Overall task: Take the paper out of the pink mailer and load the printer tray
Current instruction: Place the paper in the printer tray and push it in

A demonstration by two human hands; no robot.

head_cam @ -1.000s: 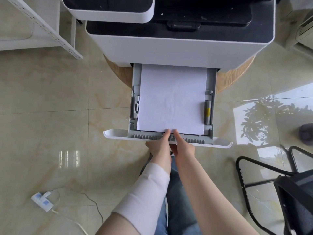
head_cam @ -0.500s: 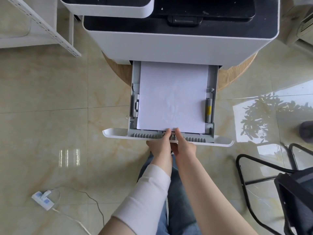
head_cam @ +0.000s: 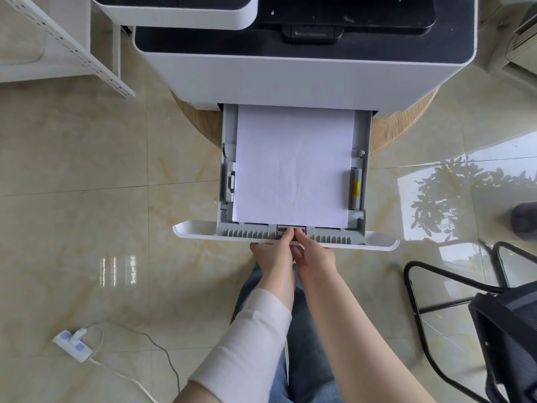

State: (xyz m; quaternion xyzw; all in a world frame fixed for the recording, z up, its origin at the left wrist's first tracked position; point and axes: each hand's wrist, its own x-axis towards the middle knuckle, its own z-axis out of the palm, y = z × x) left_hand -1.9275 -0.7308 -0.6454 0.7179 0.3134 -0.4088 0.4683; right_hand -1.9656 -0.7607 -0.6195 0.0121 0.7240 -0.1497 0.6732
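A stack of white paper (head_cam: 293,167) lies flat in the grey printer tray (head_cam: 361,199), which is pulled out from the white and black printer (head_cam: 305,71). My left hand (head_cam: 274,254) and my right hand (head_cam: 315,257) meet at the middle of the tray's white front panel (head_cam: 197,231). Their fingertips pinch the small grey length guide (head_cam: 291,229) at the paper's near edge. The pink mailer is not in view.
The printer stands on a round wooden table (head_cam: 404,123) above a glossy tiled floor. A black chair (head_cam: 494,330) stands at the lower right. A white power strip (head_cam: 74,344) with its cable lies at the lower left. A white metal rack (head_cam: 66,45) is at the upper left.
My fingertips have slid off the paper's near edge onto the grey guide at the tray front. The view has shifted slightly; paper and tray stay in place.
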